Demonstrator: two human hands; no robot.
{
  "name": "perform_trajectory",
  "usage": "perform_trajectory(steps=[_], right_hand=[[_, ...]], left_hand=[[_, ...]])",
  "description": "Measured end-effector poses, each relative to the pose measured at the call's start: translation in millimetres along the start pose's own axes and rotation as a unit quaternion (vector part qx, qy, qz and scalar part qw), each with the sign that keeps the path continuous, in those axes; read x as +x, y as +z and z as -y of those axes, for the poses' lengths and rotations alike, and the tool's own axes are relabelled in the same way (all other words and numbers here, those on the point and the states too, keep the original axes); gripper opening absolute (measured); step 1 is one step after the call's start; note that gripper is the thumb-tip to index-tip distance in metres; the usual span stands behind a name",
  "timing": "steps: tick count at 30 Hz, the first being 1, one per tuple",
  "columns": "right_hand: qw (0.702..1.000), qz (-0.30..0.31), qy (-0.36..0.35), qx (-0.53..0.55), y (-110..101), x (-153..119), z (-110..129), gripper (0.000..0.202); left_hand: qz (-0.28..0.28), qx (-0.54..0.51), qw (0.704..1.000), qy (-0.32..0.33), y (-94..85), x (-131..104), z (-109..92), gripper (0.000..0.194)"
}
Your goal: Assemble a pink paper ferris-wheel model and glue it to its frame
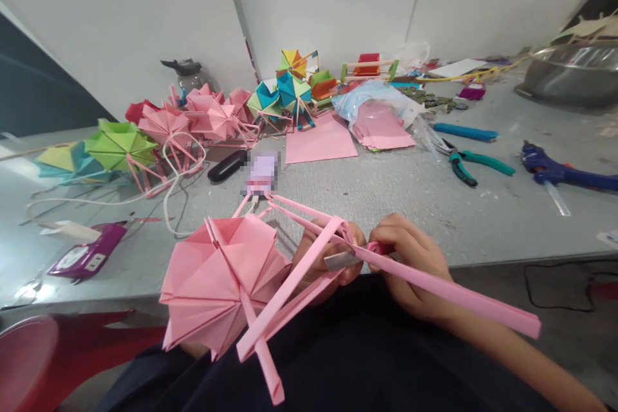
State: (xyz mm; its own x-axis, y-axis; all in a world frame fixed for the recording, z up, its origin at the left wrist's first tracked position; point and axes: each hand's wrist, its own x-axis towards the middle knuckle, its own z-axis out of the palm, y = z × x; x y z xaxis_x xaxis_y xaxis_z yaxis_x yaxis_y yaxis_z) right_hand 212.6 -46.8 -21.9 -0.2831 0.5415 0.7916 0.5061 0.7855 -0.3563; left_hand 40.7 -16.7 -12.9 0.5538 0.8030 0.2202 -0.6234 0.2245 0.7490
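Note:
A pink folded-paper wheel (pixel 203 286) on a frame of paper sticks is held low in front of me, over the table's near edge. My left hand (pixel 316 261) is closed around the frame's corner, partly hidden behind the sticks. A long pink paper stick (pixel 458 290) sticks out from that corner toward the lower right, passing in front of my right hand. My right hand (pixel 410 257) is closed on a craft knife (pixel 340 261) with a pink-red handle. Its bare metal blade lies across the corner, close to the left fingers; whether it touches the paper I cannot tell.
Green (pixel 120 147) and pink paper wheels (pixel 212 112) stand back left. A phone (pixel 262 170) and pink paper sheet (pixel 321 141) lie mid-table. Rightward are pliers (pixel 483 161), a blue glue gun (pixel 564 170) and a metal bowl (pixel 574 74). A purple power adapter (pixel 91 251) sits left.

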Motion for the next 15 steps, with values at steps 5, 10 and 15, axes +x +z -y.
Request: perform_trajectory(steps=[5, 10, 15], right_hand=[[1.0, -0.013, -0.005, 0.013, -1.4, -8.1, -5.8, 0.008], [1.0, -0.019, 0.021, 0.011, 2.4, -14.0, -11.3, 0.006], [0.999, -0.026, 0.019, 0.002, 5.4, -7.5, -12.8, 0.01]], left_hand=[[0.037, -0.026, 0.999, 0.003, -0.5, -2.3, -0.6, 0.042], [0.04, -0.02, 0.999, 0.004, -1.5, -1.0, -2.3, 0.039], [-0.02, 0.002, 1.0, -0.02, 2.0, 0.8, -2.4, 0.045]])
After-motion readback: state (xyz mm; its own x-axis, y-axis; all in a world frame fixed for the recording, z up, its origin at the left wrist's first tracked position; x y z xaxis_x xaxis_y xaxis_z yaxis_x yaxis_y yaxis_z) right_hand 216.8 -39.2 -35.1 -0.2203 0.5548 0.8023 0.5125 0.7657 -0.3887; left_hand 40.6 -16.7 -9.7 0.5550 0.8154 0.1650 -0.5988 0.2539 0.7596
